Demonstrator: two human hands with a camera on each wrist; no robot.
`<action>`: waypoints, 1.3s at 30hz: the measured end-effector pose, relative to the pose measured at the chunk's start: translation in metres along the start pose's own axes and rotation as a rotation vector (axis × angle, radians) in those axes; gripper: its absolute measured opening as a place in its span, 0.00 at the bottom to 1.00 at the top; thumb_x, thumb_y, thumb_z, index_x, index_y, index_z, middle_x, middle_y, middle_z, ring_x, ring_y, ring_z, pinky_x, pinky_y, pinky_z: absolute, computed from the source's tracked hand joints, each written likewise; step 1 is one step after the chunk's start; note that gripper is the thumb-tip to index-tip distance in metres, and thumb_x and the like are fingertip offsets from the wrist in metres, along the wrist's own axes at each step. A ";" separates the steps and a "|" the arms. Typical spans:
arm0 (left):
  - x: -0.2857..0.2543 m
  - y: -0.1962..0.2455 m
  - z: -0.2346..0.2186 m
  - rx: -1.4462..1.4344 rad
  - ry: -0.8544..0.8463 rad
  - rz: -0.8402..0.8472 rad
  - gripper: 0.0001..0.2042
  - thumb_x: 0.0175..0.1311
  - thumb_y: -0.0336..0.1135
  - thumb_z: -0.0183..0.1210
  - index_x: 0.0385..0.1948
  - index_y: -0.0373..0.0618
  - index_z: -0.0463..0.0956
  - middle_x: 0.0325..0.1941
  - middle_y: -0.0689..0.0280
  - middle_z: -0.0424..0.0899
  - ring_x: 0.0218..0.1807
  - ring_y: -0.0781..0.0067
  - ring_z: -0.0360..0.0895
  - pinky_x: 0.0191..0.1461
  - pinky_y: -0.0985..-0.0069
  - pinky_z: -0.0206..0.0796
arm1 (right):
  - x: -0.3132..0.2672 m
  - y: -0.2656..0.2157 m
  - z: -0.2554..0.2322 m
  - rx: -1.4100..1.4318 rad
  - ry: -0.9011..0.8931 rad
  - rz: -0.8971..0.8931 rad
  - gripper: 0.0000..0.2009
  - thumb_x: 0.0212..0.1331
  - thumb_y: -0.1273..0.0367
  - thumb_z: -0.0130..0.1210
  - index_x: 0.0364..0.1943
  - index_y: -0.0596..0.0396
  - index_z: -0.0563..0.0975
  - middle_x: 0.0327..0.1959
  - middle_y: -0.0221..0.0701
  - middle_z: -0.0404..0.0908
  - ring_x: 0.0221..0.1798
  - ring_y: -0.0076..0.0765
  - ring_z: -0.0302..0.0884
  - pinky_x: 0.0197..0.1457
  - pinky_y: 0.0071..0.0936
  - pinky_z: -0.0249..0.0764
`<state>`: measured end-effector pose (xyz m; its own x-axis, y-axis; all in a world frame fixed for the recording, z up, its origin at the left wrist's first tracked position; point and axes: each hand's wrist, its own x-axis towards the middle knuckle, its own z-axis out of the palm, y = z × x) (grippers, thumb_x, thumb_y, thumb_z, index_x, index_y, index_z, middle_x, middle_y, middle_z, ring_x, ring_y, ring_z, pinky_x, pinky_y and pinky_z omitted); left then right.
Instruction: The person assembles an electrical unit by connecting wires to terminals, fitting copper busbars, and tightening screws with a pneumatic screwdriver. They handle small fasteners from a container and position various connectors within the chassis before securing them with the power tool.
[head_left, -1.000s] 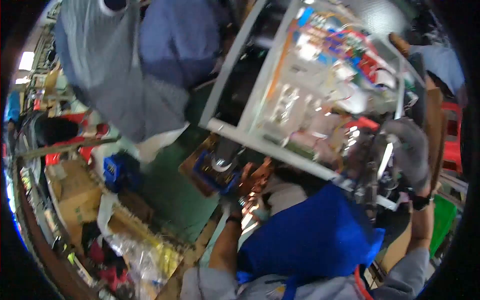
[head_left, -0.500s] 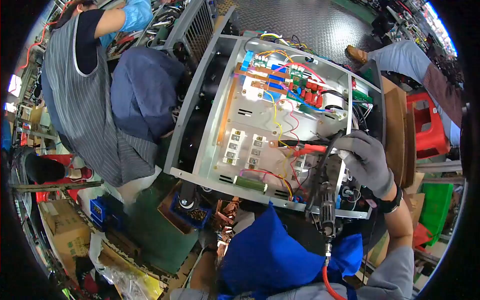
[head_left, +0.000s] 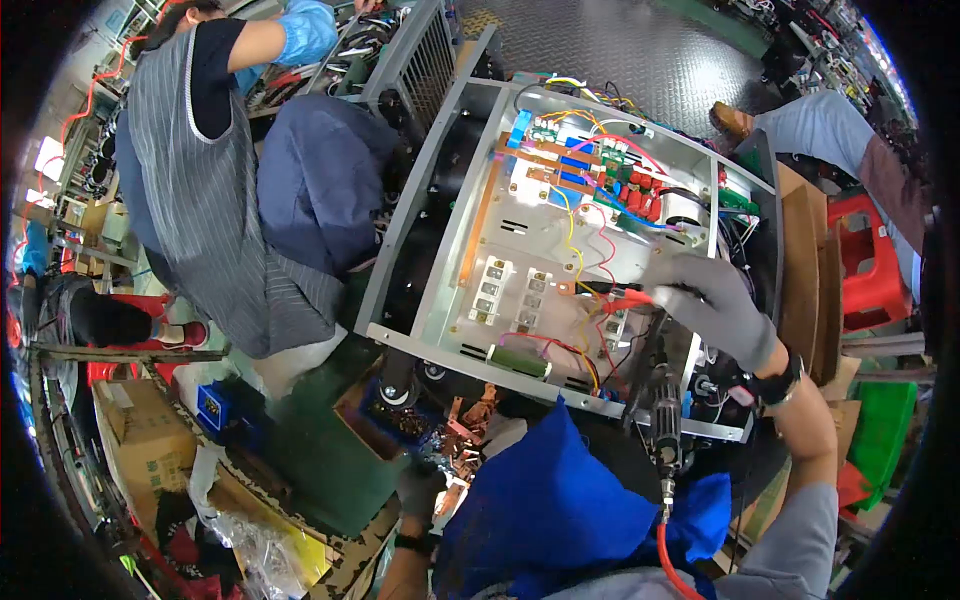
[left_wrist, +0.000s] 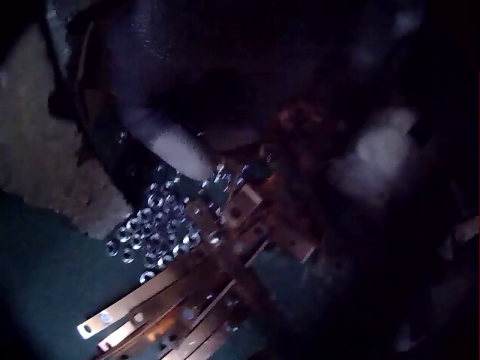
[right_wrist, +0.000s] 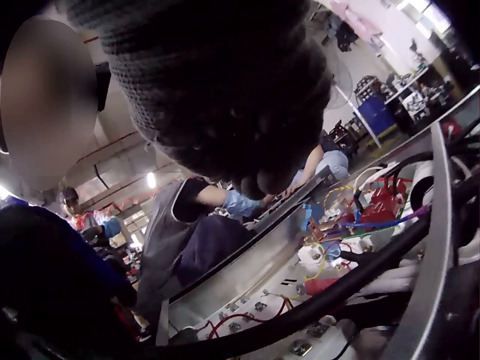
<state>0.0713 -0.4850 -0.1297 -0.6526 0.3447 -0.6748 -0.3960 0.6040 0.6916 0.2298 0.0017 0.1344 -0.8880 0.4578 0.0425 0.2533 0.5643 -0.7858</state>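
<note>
The gloved right hand [head_left: 715,310] curls its fingers at the red-sleeved cable [head_left: 627,298] above the open metal chassis [head_left: 520,240]; the exact contact is partly hidden. In the right wrist view, the dark glove [right_wrist: 225,97] fills the top, with the red sleeve [right_wrist: 321,286] below. Beneath this hand a power tool [head_left: 667,420] with a red hose stands upright at the chassis's front edge. The gloved left hand [head_left: 420,490] is low beside copper pieces [head_left: 468,440]. In the dark left wrist view, its fingers [left_wrist: 180,154] are spread over metal nuts [left_wrist: 154,232] and copper bars [left_wrist: 135,300].
A blue bin of small parts [head_left: 400,415] lies by the chassis's front left corner. Another person [head_left: 200,190] is at the left; a leg [head_left: 820,130] shows at the upper right. Cardboard [head_left: 800,270] and a red stool [head_left: 865,265] are on the right.
The head view has turned and steadied, shifting the scene. Compared with one second ago, the right hand is further in over the chassis, at the cable. The left hand stays low by the copper pieces.
</note>
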 end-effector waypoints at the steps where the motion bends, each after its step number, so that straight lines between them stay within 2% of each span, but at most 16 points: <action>1: -0.025 0.054 0.005 -0.056 0.009 -0.029 0.06 0.50 0.24 0.60 0.30 0.38 0.76 0.28 0.66 0.79 0.30 0.74 0.78 0.29 0.74 0.71 | 0.009 0.001 0.005 0.122 -0.047 0.070 0.08 0.58 0.70 0.55 0.38 0.59 0.80 0.32 0.34 0.81 0.32 0.32 0.78 0.35 0.27 0.72; 3: -0.063 0.163 0.012 -0.124 -0.060 0.080 0.07 0.52 0.25 0.60 0.33 0.35 0.76 0.30 0.63 0.80 0.31 0.73 0.79 0.34 0.76 0.73 | 0.029 0.005 0.014 0.392 -0.188 0.235 0.13 0.62 0.65 0.53 0.44 0.60 0.79 0.35 0.32 0.81 0.36 0.27 0.79 0.41 0.27 0.75; 5: -0.081 0.227 0.025 -0.252 -0.059 0.157 0.09 0.55 0.27 0.60 0.36 0.33 0.76 0.31 0.62 0.81 0.32 0.75 0.79 0.38 0.78 0.73 | 0.047 -0.013 0.039 0.739 -0.210 0.479 0.16 0.65 0.63 0.50 0.49 0.59 0.76 0.38 0.34 0.80 0.38 0.30 0.79 0.45 0.29 0.76; 6: -0.085 0.267 0.031 -0.197 -0.165 0.259 0.09 0.57 0.28 0.60 0.36 0.34 0.75 0.32 0.61 0.81 0.33 0.76 0.79 0.40 0.78 0.73 | 0.055 -0.021 0.051 0.909 -0.220 0.600 0.18 0.66 0.61 0.48 0.52 0.59 0.74 0.39 0.34 0.80 0.39 0.31 0.79 0.47 0.30 0.77; 8: -0.073 0.311 0.060 -0.176 -0.305 0.580 0.07 0.56 0.26 0.60 0.35 0.36 0.75 0.31 0.66 0.79 0.35 0.79 0.78 0.39 0.79 0.71 | 0.065 -0.013 0.081 1.295 -0.441 0.687 0.20 0.68 0.59 0.45 0.55 0.59 0.71 0.43 0.36 0.79 0.42 0.33 0.79 0.48 0.31 0.78; 9: -0.067 0.333 0.077 -0.123 -0.368 0.630 0.07 0.56 0.26 0.61 0.34 0.36 0.75 0.29 0.66 0.78 0.35 0.78 0.79 0.37 0.78 0.70 | 0.068 -0.008 0.094 1.487 -0.552 0.724 0.21 0.69 0.57 0.43 0.56 0.60 0.70 0.44 0.36 0.78 0.44 0.33 0.79 0.49 0.32 0.78; 11: -0.034 0.344 0.121 0.133 -0.275 0.996 0.06 0.57 0.25 0.60 0.35 0.37 0.76 0.29 0.64 0.78 0.34 0.76 0.79 0.37 0.77 0.69 | 0.067 -0.008 0.109 1.478 -0.424 0.736 0.22 0.70 0.55 0.41 0.56 0.59 0.69 0.47 0.37 0.77 0.47 0.35 0.77 0.50 0.34 0.78; 13: -0.017 0.359 0.140 0.192 -0.361 0.952 0.07 0.58 0.25 0.59 0.37 0.37 0.76 0.28 0.62 0.78 0.33 0.73 0.79 0.36 0.76 0.70 | 0.058 0.001 0.106 1.538 -0.319 0.710 0.23 0.70 0.55 0.39 0.56 0.59 0.68 0.51 0.39 0.74 0.50 0.38 0.76 0.53 0.37 0.77; 14: -0.011 0.367 0.147 0.227 -0.409 0.928 0.07 0.58 0.25 0.58 0.38 0.37 0.76 0.28 0.61 0.78 0.32 0.72 0.79 0.36 0.75 0.70 | 0.055 0.005 0.099 1.517 -0.297 0.703 0.22 0.70 0.55 0.39 0.56 0.59 0.68 0.51 0.39 0.74 0.50 0.38 0.76 0.54 0.38 0.77; 15: -0.007 0.377 0.147 0.236 -0.549 0.763 0.08 0.63 0.28 0.57 0.42 0.35 0.76 0.31 0.65 0.81 0.33 0.84 0.76 0.35 0.84 0.68 | 0.052 0.006 0.090 1.498 -0.272 0.694 0.22 0.70 0.56 0.39 0.57 0.59 0.67 0.52 0.39 0.74 0.50 0.39 0.76 0.56 0.39 0.76; 18: -0.006 0.409 0.153 0.183 -0.641 0.416 0.08 0.65 0.30 0.56 0.42 0.37 0.77 0.32 0.64 0.82 0.31 0.83 0.76 0.34 0.83 0.70 | 0.047 0.011 0.073 1.515 -0.212 0.669 0.21 0.69 0.59 0.40 0.58 0.59 0.66 0.53 0.38 0.74 0.51 0.38 0.76 0.58 0.40 0.75; 22: 0.048 0.423 0.172 -0.062 -0.603 0.594 0.10 0.65 0.31 0.56 0.43 0.34 0.78 0.31 0.65 0.82 0.29 0.80 0.78 0.33 0.84 0.71 | 0.044 0.043 0.065 1.516 -0.216 0.602 0.22 0.68 0.63 0.43 0.61 0.61 0.66 0.55 0.37 0.74 0.54 0.36 0.76 0.60 0.36 0.74; 27: 0.129 0.455 0.209 0.359 -0.269 0.950 0.10 0.58 0.27 0.57 0.40 0.35 0.80 0.29 0.64 0.83 0.30 0.81 0.79 0.34 0.82 0.70 | 0.034 0.044 0.044 1.386 -0.108 0.579 0.23 0.62 0.74 0.43 0.61 0.72 0.62 0.59 0.51 0.70 0.62 0.48 0.71 0.67 0.35 0.69; 29: 0.153 0.457 0.223 0.507 -0.192 1.088 0.09 0.56 0.26 0.57 0.38 0.36 0.80 0.29 0.64 0.83 0.31 0.81 0.79 0.35 0.81 0.70 | 0.027 0.056 0.048 1.449 -0.075 0.582 0.22 0.63 0.73 0.45 0.60 0.72 0.64 0.57 0.47 0.72 0.58 0.43 0.75 0.64 0.33 0.72; 35: 0.181 0.450 0.246 0.676 -0.193 1.343 0.08 0.54 0.25 0.59 0.36 0.41 0.81 0.32 0.58 0.84 0.34 0.69 0.82 0.39 0.76 0.72 | 0.018 0.060 0.048 1.529 0.015 0.622 0.20 0.64 0.73 0.46 0.58 0.71 0.65 0.55 0.46 0.74 0.55 0.43 0.76 0.63 0.33 0.73; 39: 0.178 0.451 0.247 0.829 -0.161 1.263 0.08 0.52 0.25 0.58 0.34 0.46 0.82 0.39 0.55 0.81 0.41 0.55 0.79 0.46 0.65 0.72 | 0.016 0.068 0.049 1.562 0.027 0.592 0.20 0.65 0.73 0.45 0.59 0.71 0.65 0.53 0.46 0.75 0.55 0.41 0.77 0.62 0.32 0.73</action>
<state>-0.0639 0.0266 -0.0016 -0.1786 0.9686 0.1727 0.8511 0.0640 0.5211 0.2139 0.0135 0.0509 -0.8054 0.3635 -0.4682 -0.0865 -0.8535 -0.5139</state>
